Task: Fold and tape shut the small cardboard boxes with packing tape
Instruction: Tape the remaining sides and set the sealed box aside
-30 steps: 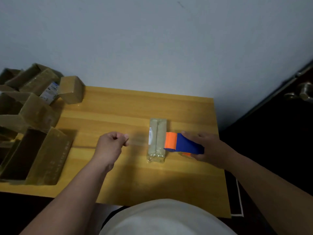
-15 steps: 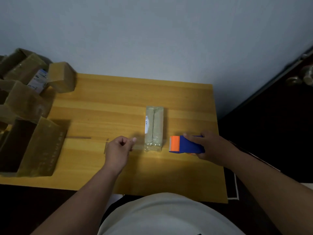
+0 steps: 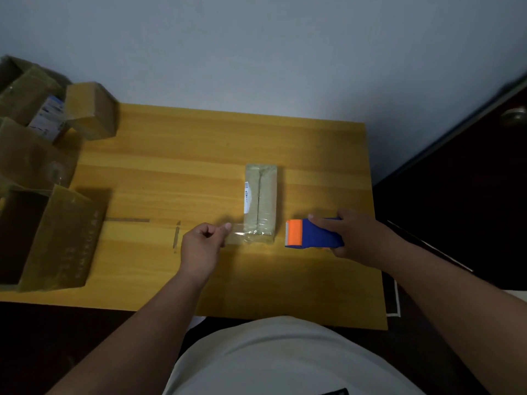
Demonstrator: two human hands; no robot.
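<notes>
Head view: left hand (image 3: 201, 243) pinches tape (image 3: 238, 238) at box (image 3: 261, 202) edge; right hand (image 3: 362, 238) grips dispenser (image 3: 312, 237).

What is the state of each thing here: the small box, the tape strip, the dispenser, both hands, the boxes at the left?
small box: flaps folded shut, lying flat on table, tape across its near end
tape strip: stretched from box to left hand
left hand: pinches the strip's free end
tape dispenser: beside the box, apart from it
right hand: grips the dispenser
open box: open, on its side
</notes>
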